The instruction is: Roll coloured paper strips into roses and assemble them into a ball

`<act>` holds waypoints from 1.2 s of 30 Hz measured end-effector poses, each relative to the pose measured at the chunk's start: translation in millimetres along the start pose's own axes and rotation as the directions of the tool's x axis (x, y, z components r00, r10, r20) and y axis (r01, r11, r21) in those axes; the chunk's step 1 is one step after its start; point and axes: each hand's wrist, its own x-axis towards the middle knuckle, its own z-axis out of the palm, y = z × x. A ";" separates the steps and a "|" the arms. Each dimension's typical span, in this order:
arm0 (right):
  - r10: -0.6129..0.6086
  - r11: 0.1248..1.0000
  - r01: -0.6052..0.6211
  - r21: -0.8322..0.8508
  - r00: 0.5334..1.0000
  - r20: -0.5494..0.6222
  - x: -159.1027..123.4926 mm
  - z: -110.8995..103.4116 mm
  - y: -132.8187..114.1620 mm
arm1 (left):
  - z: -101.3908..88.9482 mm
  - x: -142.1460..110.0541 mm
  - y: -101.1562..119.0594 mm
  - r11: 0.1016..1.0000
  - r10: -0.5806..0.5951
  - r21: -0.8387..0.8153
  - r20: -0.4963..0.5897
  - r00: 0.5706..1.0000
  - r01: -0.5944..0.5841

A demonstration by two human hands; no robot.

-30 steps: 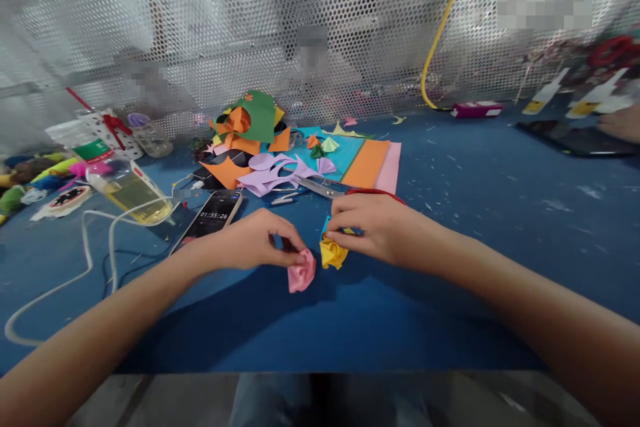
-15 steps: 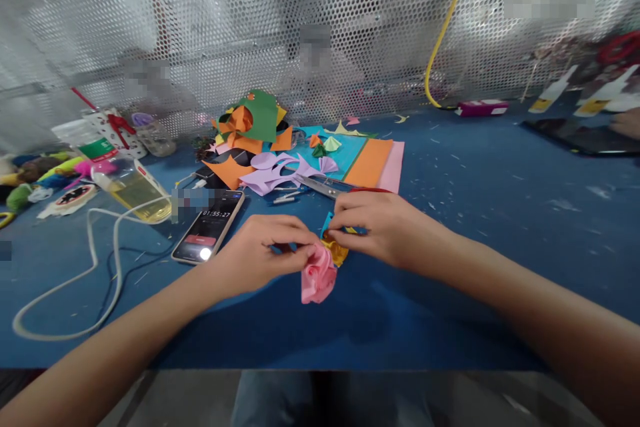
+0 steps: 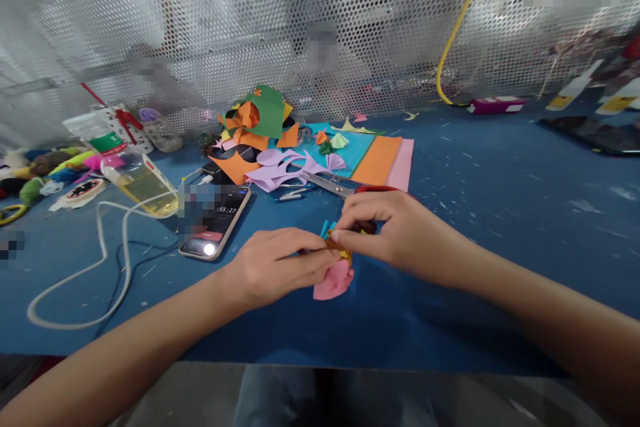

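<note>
Between my hands is a small paper flower piece (image 3: pixel 332 281) with a pink part at the bottom, yellow in the middle and blue strips on top. My left hand (image 3: pixel 277 265) is closed on it from the left, its fingertips over the pink and yellow parts. My right hand (image 3: pixel 387 227) pinches the yellow and blue part from the right; its fingers hide much of that part. Just beyond the right hand lie scissors (image 3: pixel 333 185) with red handles, partly covered by the hand. Lilac paper cut-outs (image 3: pixel 275 175) lie past the scissor blades.
A phone (image 3: pixel 217 223) with a lit timer lies left, beside a white cable (image 3: pixel 103 240) and a tilted bottle of yellowish liquid (image 3: pixel 150 188). Colored sheets (image 3: pixel 380 159) and a green paper scrap (image 3: pixel 270 110) are behind. A perforated metal screen (image 3: pixel 370 27) stands at the back.
The paper flower piece has turned, so its pink part now shows a flatter side. My left fingers have stretched further over it. The whole view has shifted slightly.
</note>
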 end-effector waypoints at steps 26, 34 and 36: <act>-0.153 0.987 0.151 -0.048 0.987 -0.053 0.0 3.6 -2.2 | 10.7 10.4 7.5 0.964 -0.267 -0.128 -0.383 0.884 0.235; -0.167 0.979 0.162 -0.125 0.985 -0.033 -2.5 5.4 -2.4 | 17.0 3.8 7.4 0.869 -0.486 -0.297 -0.362 0.795 0.396; -0.151 0.982 0.144 -0.121 0.988 -0.044 -3.2 6.0 -1.3 | 16.8 4.7 8.6 0.853 -0.511 -0.311 -0.326 0.795 0.420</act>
